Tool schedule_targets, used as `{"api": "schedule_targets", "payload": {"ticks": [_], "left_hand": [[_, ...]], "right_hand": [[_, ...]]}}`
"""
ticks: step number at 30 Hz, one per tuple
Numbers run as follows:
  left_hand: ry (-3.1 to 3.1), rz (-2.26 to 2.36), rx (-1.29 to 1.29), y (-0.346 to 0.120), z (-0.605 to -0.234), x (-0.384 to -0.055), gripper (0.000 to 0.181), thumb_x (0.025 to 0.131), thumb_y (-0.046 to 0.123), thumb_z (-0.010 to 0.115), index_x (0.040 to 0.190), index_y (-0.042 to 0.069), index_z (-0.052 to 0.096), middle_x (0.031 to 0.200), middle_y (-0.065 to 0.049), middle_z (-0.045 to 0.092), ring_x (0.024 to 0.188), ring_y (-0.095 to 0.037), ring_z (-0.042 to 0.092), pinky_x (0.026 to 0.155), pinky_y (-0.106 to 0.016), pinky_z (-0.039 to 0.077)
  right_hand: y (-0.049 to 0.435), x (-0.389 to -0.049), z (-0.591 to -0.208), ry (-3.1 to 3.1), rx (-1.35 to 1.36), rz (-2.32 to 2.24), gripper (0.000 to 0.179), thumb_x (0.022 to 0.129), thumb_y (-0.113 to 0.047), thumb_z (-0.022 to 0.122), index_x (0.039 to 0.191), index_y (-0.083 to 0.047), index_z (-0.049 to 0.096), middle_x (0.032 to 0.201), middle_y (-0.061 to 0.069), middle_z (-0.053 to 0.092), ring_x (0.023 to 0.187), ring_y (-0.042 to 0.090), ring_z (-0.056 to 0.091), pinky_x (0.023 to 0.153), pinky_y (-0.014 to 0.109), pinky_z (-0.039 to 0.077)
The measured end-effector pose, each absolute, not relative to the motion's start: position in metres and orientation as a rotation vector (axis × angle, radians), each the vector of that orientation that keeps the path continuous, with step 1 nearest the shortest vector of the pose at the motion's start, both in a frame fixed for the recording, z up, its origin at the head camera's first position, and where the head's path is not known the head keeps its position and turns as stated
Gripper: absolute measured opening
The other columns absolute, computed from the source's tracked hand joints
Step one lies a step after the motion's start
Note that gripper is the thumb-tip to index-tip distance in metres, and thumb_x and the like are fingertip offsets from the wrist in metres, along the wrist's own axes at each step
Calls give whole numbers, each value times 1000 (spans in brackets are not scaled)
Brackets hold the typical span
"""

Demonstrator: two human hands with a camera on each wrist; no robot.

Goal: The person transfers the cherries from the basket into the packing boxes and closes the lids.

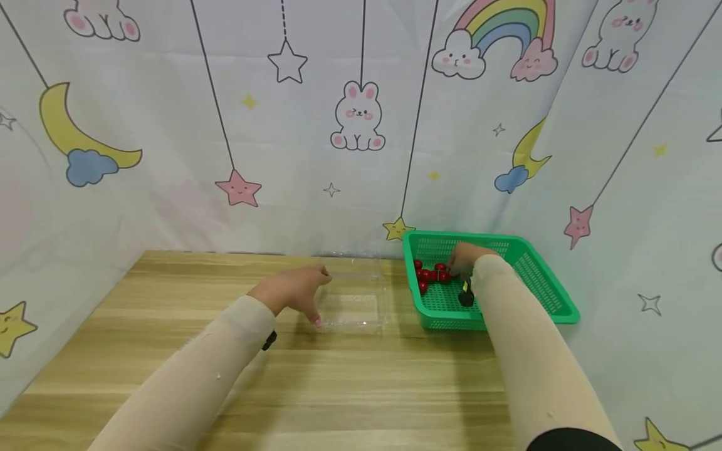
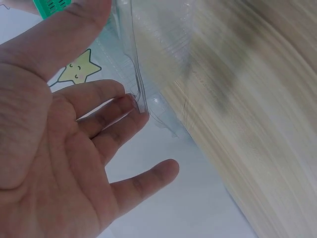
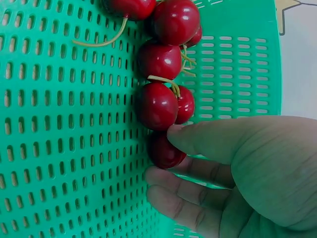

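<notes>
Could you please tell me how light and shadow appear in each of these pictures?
Head view: soft shadows fall on the table, and the clear container looks faint; left wrist view: pale glints line the clear container's edges; right wrist view: small bright highlights sit on the red cherries.

Noted wood-grain tabletop (image 1: 361,388) beneath the grip (image 1: 467,257) and off to its left, creased pale wall sheet (image 1: 316,138) behind and to its right, rainbow print (image 1: 502,19) above, yellow crescent (image 1: 59,125) far left, soft shadows (image 1: 479,388) on near side.
</notes>
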State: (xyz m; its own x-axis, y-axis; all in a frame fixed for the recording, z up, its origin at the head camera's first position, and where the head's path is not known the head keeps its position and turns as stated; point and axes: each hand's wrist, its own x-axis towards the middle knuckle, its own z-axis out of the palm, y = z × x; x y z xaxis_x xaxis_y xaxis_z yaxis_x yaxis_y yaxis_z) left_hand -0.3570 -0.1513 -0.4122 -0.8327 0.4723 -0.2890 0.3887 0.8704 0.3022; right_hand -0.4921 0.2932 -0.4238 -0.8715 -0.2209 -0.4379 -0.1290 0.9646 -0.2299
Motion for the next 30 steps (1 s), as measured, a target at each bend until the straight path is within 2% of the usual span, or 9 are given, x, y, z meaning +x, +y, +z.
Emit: {"api": "schedule_targets", "payload": {"ticks": [2, 4, 6, 7, 11, 13, 16, 23, 30], "left_hand": [[2684, 327, 634, -150, -411, -358, 112, 84, 37, 104, 174, 5, 45, 181, -17, 41, 166, -42, 45, 134, -62, 43], [2688, 324, 633, -149, -411, -359, 112, 84, 37, 104, 174, 4, 45, 181, -17, 41, 166, -43, 44, 134, -62, 42], [2686, 326, 626, -148, -409, -359, 112, 84, 36, 104, 174, 4, 45, 181, -17, 40, 167, -43, 44, 135, -62, 42], [2685, 327, 623, -148, -408, -359, 112, 85, 36, 104, 174, 4, 44, 182, -18, 40, 167, -43, 43, 135, -62, 42], [2679, 332, 609, -148, -407, -358, 111, 85, 35, 104, 175, 6, 44, 182, -18, 39, 167, -43, 43, 134, -63, 42], [2679, 327, 606, -149, -407, -358, 111, 85, 35, 104, 175, 6, 44, 182, -18, 39, 167, -43, 43, 134, -63, 42], [2684, 319, 606, -150, -408, -358, 111, 85, 36, 104, 174, 6, 45, 182, -18, 39, 167, -44, 43, 135, -63, 42], [2689, 322, 608, -150, -409, -356, 110, 84, 36, 105, 173, 7, 47, 181, -18, 40, 165, -44, 45, 132, -64, 44], [2691, 329, 618, -146, -410, -356, 111, 81, 33, 106, 172, 5, 49, 179, -18, 43, 164, -44, 47, 131, -64, 45]], "right_hand": [[294, -487, -419, 2640, -261, -279, 20, 110, -11, 71, 94, -5, 82, 94, 12, 79, 77, 16, 70, 78, 40, 66], [293, -482, -412, 2641, -255, -308, 39, 109, -9, 67, 71, -16, 64, 69, 2, 60, 66, 14, 58, 69, 36, 56], [292, -476, -403, 2641, -255, -336, 51, 109, -8, 63, 64, -23, 44, 61, -4, 41, 64, 16, 50, 64, 35, 46], [291, -473, -397, 2649, -254, -353, 48, 108, -8, 62, 65, -22, 47, 62, -2, 48, 65, 17, 53, 65, 35, 48], [287, -469, -380, 2672, -268, -409, 29, 110, -11, 59, 85, -8, 74, 94, 14, 78, 91, 31, 77, 74, 38, 64], [284, -466, -370, 2699, -303, -419, 26, 111, -12, 59, 106, 1, 80, 111, 21, 82, 102, 38, 80, 82, 44, 69], [276, -458, -355, 2771, -374, -421, 32, 112, -13, 59, 129, 5, 79, 121, 25, 81, 107, 42, 79, 92, 53, 69], [239, -424, -329, 2885, -532, -373, 30, 114, -18, 61, 131, -2, 79, 140, 24, 77, 124, 41, 74, 107, 61, 62], [191, -392, -329, 2879, -641, -351, 34, 115, -19, 62, 142, -5, 76, 141, 20, 78, 123, 35, 77, 108, 53, 64]]}}
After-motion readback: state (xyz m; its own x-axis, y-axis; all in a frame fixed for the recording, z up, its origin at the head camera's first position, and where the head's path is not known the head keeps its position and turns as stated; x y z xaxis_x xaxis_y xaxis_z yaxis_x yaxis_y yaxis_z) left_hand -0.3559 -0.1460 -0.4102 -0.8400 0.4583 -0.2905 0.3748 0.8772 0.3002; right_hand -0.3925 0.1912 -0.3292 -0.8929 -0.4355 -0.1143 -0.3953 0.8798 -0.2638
